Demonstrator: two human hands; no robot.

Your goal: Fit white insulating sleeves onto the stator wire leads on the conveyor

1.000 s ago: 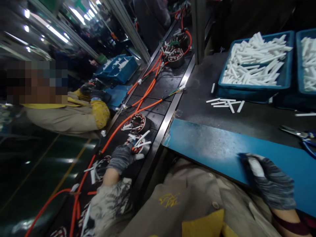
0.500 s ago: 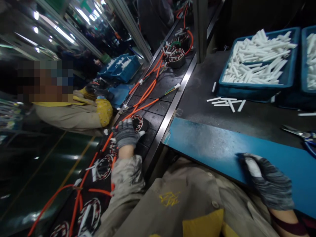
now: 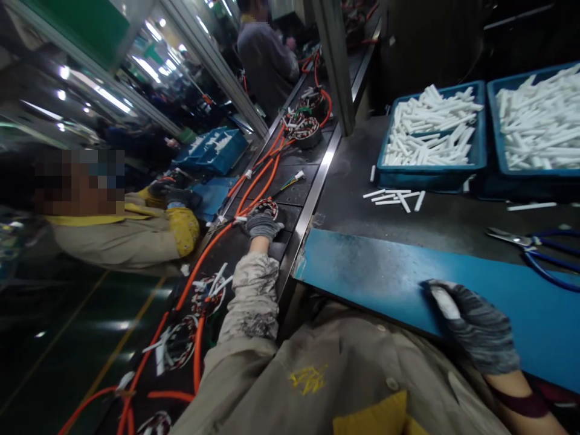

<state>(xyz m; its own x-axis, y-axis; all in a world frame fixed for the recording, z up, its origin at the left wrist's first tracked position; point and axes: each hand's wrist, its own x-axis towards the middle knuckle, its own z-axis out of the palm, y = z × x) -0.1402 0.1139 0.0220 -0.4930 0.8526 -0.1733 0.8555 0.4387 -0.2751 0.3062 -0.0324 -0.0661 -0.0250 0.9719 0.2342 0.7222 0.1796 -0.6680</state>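
Head view: a long dark conveyor belt (image 3: 229, 241) runs from near left to far centre. It carries wound stators and orange cables (image 3: 203, 257), and a co-worker's sleeve (image 3: 113, 241) leans in from its left side. To its right lies a blue board (image 3: 376, 278) on the bench, and beyond that a blue bin (image 3: 426, 179) heaped with white tubes (image 3: 430, 130), with a second bin just beside it. The person's left hand (image 3: 263, 225), gloved, reaches across the belt edge and lies on the near side of one stator (image 3: 268, 208) in mid-belt, fingers bent over it. Whether they actually grip it cannot be told. The right hand (image 3: 475, 329) rests on the near right part of the board, clenched around a single white tube (image 3: 444, 302). Scissors (image 3: 525, 244) lie at the far right of the board, and a few loose tubes (image 3: 394, 197) in front of the bin. The step in hand looks like taking hold of that stator. Any lift would call for a firm grasp and for minding the orange cable trailing from it.
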